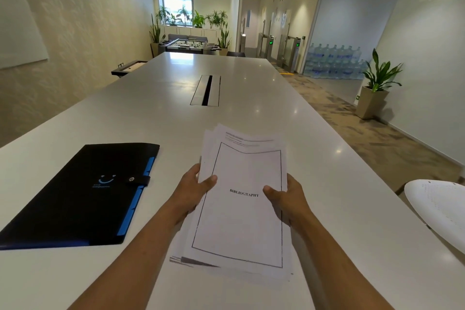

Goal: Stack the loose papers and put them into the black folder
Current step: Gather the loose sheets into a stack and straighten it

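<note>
A loose stack of white papers (241,221) is held above the white table, its top sheet framed by a black border and marked BIBLIOGRAPHY. The sheets are uneven, with edges fanning out at the top and bottom. My left hand (193,190) grips the stack's left edge, thumb on top. My right hand (286,199) grips the right edge the same way. The black folder (75,199) lies flat and closed to the left of the papers, with blue tabs along its right side and a snap strap fastened.
The long white table (251,113) stretches ahead with a cable slot (206,90) in its middle. A white chair back (440,209) stands at the table's right edge. Potted plants, a foosball table and stacked water bottles stand far off.
</note>
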### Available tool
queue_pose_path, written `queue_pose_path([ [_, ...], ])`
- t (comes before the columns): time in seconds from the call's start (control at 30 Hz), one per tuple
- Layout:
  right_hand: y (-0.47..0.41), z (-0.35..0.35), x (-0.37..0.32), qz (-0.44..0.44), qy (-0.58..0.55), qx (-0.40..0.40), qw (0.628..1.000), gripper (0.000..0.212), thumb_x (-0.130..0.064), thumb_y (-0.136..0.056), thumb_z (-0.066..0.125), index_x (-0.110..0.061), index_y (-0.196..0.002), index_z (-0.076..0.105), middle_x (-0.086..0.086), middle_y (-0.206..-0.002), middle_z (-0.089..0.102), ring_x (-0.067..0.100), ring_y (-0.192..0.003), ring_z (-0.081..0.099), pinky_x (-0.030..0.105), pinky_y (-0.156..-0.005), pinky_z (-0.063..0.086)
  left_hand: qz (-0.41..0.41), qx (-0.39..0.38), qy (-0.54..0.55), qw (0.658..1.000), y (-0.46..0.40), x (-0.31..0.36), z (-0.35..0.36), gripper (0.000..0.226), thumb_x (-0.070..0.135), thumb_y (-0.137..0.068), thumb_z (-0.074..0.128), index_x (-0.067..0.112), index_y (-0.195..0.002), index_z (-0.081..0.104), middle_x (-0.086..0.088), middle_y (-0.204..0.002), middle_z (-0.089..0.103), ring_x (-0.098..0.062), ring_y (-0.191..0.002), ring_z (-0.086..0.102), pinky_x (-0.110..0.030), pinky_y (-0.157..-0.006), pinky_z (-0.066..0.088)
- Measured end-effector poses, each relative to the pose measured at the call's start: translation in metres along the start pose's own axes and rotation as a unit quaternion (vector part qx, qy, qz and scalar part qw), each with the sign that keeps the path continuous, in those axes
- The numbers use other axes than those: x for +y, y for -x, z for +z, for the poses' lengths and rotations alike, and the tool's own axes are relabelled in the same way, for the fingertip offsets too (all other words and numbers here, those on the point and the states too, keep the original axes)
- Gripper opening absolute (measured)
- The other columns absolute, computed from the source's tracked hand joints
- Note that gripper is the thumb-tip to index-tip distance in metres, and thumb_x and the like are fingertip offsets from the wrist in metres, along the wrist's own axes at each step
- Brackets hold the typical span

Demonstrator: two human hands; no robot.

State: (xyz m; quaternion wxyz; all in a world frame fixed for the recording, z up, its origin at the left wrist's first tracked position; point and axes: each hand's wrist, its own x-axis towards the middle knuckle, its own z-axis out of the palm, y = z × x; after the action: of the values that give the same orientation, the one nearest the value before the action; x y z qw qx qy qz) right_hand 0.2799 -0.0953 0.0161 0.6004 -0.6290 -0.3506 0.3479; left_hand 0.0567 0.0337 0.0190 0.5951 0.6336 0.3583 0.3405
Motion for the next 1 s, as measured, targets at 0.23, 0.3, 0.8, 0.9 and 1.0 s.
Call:
queue_pose_path([
  [0.23, 0.001, 0.005, -0.079, -0.218, 0.094, 0.073, 0.969, 0.064, -0.027, -0.084, 0.074, -0.013, -0.138, 0.043, 0.007, -0.136, 0.056, 0.022, -0.125, 0.054, 0.047, -0.102, 0.046, 0.167, 0.074, -0.031, 0.983, 0.0, 0.069, -0.003, 0.035, 0.03, -0.089, 0.064, 0.036, -0.122, 0.052, 0.019, -0.118, 0.063, 0.002, -0.111, 0.055, -0.022, -0.097, 0.044],
  [0.3, 0.005, 0.006, -0.104, -0.272, 0.081, 0.088, 0.955, 0.051, -0.026, -0.084, 0.073, -0.027, -0.129, 0.05, -0.007, -0.123, 0.062, 0.007, -0.113, 0.06, 0.03, -0.092, 0.052, 0.219, 0.085, -0.036, 0.971, 0.001, 0.093, -0.003, 0.03, 0.029, -0.09, 0.062, 0.034, -0.118, 0.052, 0.008, -0.116, 0.065, -0.01, -0.109, 0.061, -0.035, -0.096, 0.049],
  [0.8, 0.013, 0.021, -0.117, -0.283, 0.045, 0.065, 0.956, 0.075, -0.01, -0.075, 0.073, -0.033, -0.133, 0.032, -0.013, -0.118, 0.055, -0.002, -0.104, 0.059, 0.021, -0.076, 0.057, 0.309, 0.134, -0.032, 0.941, 0.009, 0.123, 0.006, 0.067, 0.02, -0.083, 0.07, 0.024, -0.136, 0.029, 0.014, -0.117, 0.048, 0.006, -0.104, 0.056, -0.012, -0.073, 0.051],
  [0.9, 0.015, 0.022, -0.118, -0.288, 0.04, 0.079, 0.953, 0.076, -0.012, -0.07, 0.07, -0.035, -0.132, 0.032, -0.016, -0.114, 0.055, -0.005, -0.099, 0.059, 0.018, -0.071, 0.056, 0.307, 0.146, -0.022, 0.94, 0.009, 0.122, 0.005, 0.068, 0.02, -0.083, 0.07, 0.025, -0.136, 0.029, 0.019, -0.115, 0.047, 0.009, -0.101, 0.055, -0.012, -0.072, 0.051],
  [1.0, 0.021, 0.023, -0.124, -0.311, 0.044, 0.093, 0.945, 0.084, -0.014, -0.07, 0.069, -0.045, -0.135, 0.024, -0.025, -0.116, 0.051, -0.005, -0.103, 0.058, 0.02, -0.074, 0.057, 0.329, 0.17, -0.018, 0.929, 0.012, 0.127, 0.003, 0.072, 0.016, -0.082, 0.07, 0.031, -0.138, 0.027, 0.018, -0.114, 0.048, 0.004, -0.102, 0.057, -0.015, -0.077, 0.052],
])
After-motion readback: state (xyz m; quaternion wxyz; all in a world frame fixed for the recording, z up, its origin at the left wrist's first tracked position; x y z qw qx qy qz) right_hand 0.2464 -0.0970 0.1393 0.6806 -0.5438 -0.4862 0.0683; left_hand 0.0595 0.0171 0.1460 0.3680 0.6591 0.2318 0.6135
